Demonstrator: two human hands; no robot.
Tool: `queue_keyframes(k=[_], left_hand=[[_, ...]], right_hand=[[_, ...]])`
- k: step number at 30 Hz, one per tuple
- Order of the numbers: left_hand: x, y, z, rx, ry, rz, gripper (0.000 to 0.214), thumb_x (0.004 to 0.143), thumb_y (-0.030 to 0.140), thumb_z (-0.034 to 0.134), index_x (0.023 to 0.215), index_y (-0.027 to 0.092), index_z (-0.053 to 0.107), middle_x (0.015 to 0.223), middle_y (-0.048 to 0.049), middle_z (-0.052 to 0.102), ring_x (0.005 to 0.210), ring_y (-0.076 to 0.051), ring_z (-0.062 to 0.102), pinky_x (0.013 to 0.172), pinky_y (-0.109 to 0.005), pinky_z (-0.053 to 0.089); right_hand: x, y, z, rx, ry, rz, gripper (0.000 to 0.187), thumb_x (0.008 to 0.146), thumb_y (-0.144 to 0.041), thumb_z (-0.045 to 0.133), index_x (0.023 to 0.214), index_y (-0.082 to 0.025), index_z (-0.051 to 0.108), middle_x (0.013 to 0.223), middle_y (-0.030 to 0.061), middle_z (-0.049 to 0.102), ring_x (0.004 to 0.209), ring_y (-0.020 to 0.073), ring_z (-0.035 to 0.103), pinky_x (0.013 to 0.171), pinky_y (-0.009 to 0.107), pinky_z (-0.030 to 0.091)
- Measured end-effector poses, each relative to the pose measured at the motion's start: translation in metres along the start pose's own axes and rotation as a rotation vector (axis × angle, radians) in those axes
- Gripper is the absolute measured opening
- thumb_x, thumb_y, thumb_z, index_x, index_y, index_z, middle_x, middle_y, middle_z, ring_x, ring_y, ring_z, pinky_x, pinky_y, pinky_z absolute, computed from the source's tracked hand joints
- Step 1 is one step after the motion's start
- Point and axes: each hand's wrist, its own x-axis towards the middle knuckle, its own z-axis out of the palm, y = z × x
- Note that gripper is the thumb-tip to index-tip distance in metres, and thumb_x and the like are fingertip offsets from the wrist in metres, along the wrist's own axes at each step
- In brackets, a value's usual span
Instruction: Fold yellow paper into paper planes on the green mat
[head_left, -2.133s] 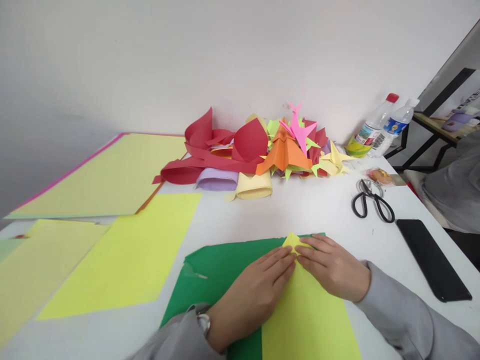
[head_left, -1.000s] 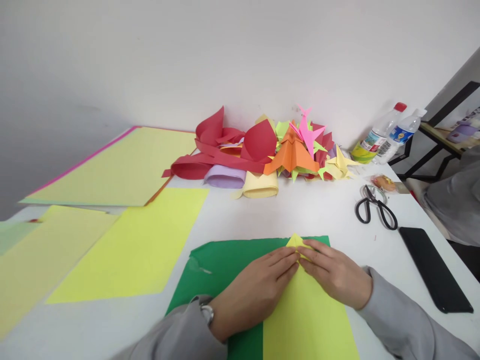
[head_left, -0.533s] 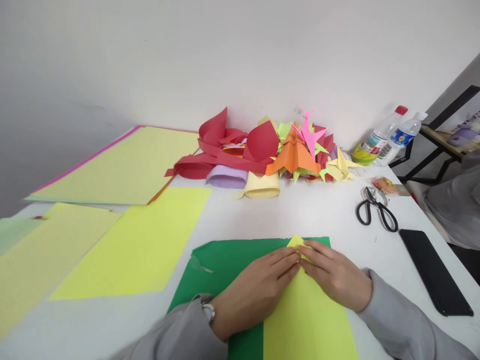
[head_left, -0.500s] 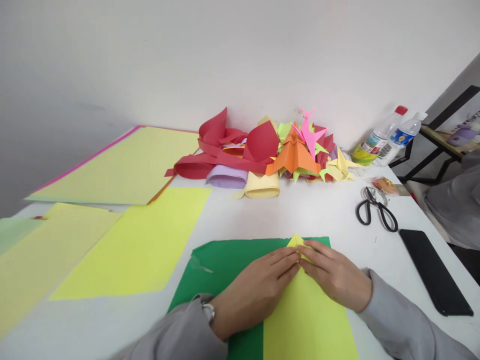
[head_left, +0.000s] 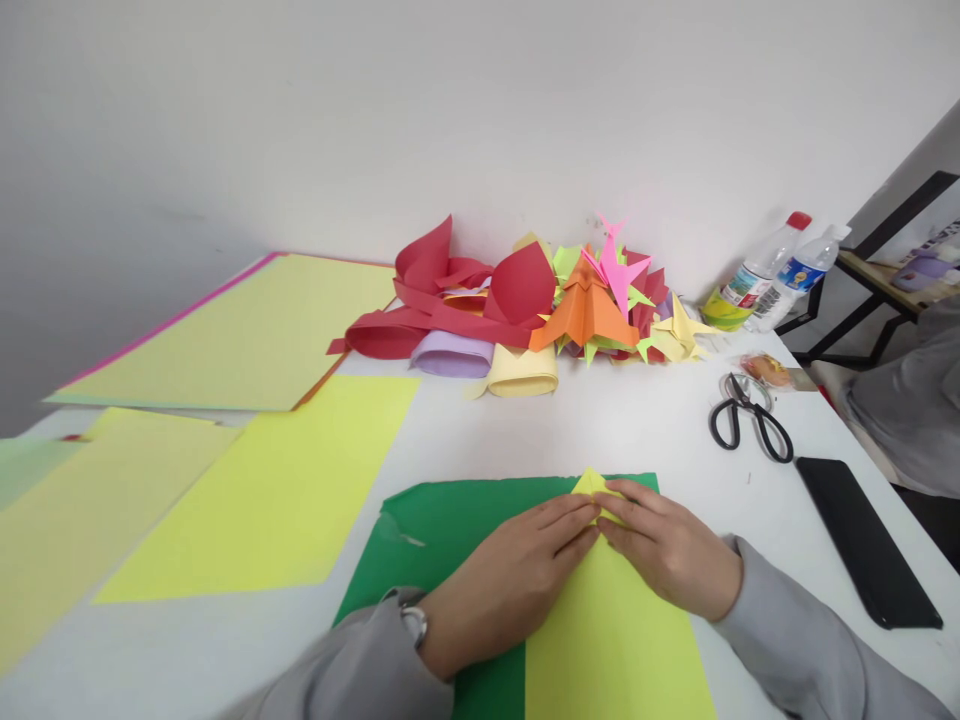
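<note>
A yellow sheet of paper point(head_left: 619, 640) lies in front of me, its far end folded to a point. My left hand point(head_left: 517, 560) presses its fingertips on the folded end from the left. From the right, my right hand point(head_left: 667, 545) pinches the same fold, and the fingertips of both hands nearly meet there. The fingers cover part of the crease. Beneath the yellow paper is a green sheet point(head_left: 442, 520), showing mostly on the left.
Yellow sheets point(head_left: 300, 500) and a large pale stack point(head_left: 247, 330) lie left. Red paper bands point(head_left: 450, 320) and folded paper figures point(head_left: 589, 305) stand by the wall. Scissors point(head_left: 750, 415), a black phone-like slab point(head_left: 866, 540) and bottles point(head_left: 757, 275) are right. A person's grey sleeve point(head_left: 900, 400) shows far right.
Both hands stay on the fold with hardly any movement. The whole view has shifted very slightly.
</note>
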Motion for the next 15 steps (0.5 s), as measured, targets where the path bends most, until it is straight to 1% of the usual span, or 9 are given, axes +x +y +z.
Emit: queue_keyframes(k=[4, 7, 11, 15], left_hand=[[0.0003, 0.0005, 0.0008, 0.001, 0.003, 0.005, 0.037, 0.086, 0.002, 0.039, 0.117, 0.007, 0.058, 0.123, -0.0149, 0.065, 0.122, -0.024, 0.055, 0.104, -0.041, 0.048], [0.0007, 0.0006, 0.0009, -0.004, 0.014, 0.010, 0.037, 0.085, 0.001, 0.039, 0.116, 0.006, 0.059, 0.122, -0.0164, 0.065, 0.122, -0.025, 0.055, 0.104, -0.041, 0.048], [0.0014, 0.0008, -0.0003, -0.004, 0.005, 0.020, 0.036, 0.085, 0.001, 0.040, 0.116, 0.003, 0.059, 0.121, -0.0177, 0.065, 0.121, -0.026, 0.056, 0.104, -0.041, 0.048], [0.0018, 0.0022, -0.0011, -0.004, -0.007, 0.021, 0.037, 0.084, 0.001, 0.042, 0.117, 0.002, 0.059, 0.121, -0.0174, 0.065, 0.119, -0.028, 0.057, 0.103, -0.042, 0.048]], right_hand=[[-0.0007, 0.0002, 0.0005, 0.007, -0.019, -0.006, 0.023, 0.095, -0.009, 0.044, 0.106, -0.009, 0.065, 0.117, 0.0156, 0.067, 0.116, 0.0237, 0.058, 0.099, 0.044, 0.054], [-0.0012, -0.0003, 0.0012, 0.012, -0.032, 0.007, 0.024, 0.095, -0.008, 0.044, 0.105, -0.008, 0.065, 0.117, 0.0151, 0.067, 0.118, 0.0245, 0.057, 0.100, 0.044, 0.053], [-0.0013, -0.0008, 0.0017, 0.011, -0.020, 0.011, 0.024, 0.096, -0.009, 0.043, 0.105, -0.009, 0.066, 0.117, 0.0142, 0.068, 0.116, 0.0242, 0.058, 0.099, 0.044, 0.054], [-0.0013, -0.0009, 0.0014, 0.009, -0.018, 0.002, 0.024, 0.096, -0.010, 0.043, 0.106, -0.006, 0.065, 0.115, 0.0164, 0.068, 0.115, 0.0249, 0.059, 0.100, 0.046, 0.053]])
